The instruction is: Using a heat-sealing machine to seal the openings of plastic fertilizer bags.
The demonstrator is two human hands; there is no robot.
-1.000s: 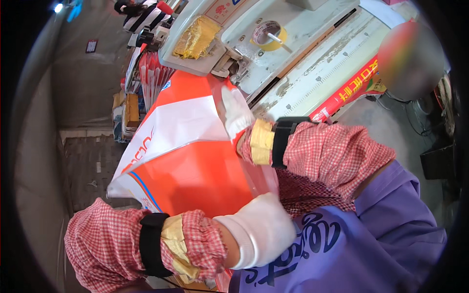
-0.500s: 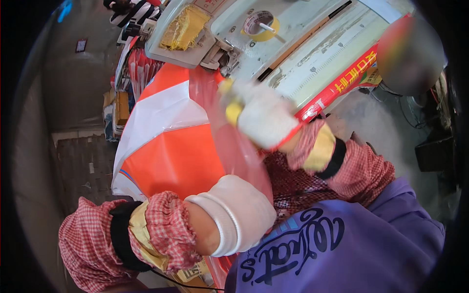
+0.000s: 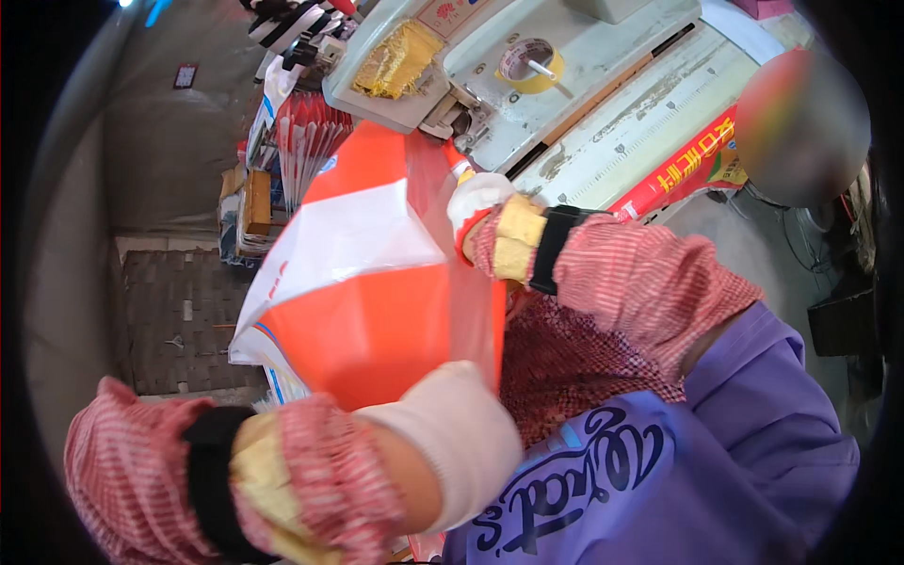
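A large orange and white plastic bag (image 3: 377, 325) with a clear strip along its right side hangs before me, its far end by the sewing machine head (image 3: 457, 113). White-gloved and in a fist, my left hand (image 3: 457, 438) grips the bag's near right edge; its fingertips are hidden. At the far right edge of the bag, just below the machine head, my right hand (image 3: 478, 200) is also gloved and closed on the bag, its fingers partly covered by the wrist. Both forearms wear red checked sleeves with black bands.
On the machine bed lies a tape roll (image 3: 527, 66) with a white stick through it. A yellow cloth (image 3: 397, 58) is on the machine's near end. A red printed strip (image 3: 683, 165) lines the table's edge. Stacked folded bags (image 3: 306, 141) stand at the left.
My right hand has drawn back toward the bag's edge and turned, its forearm now reaching across from the right. My left hand has shifted slightly nearer. The whole view has swung a little.
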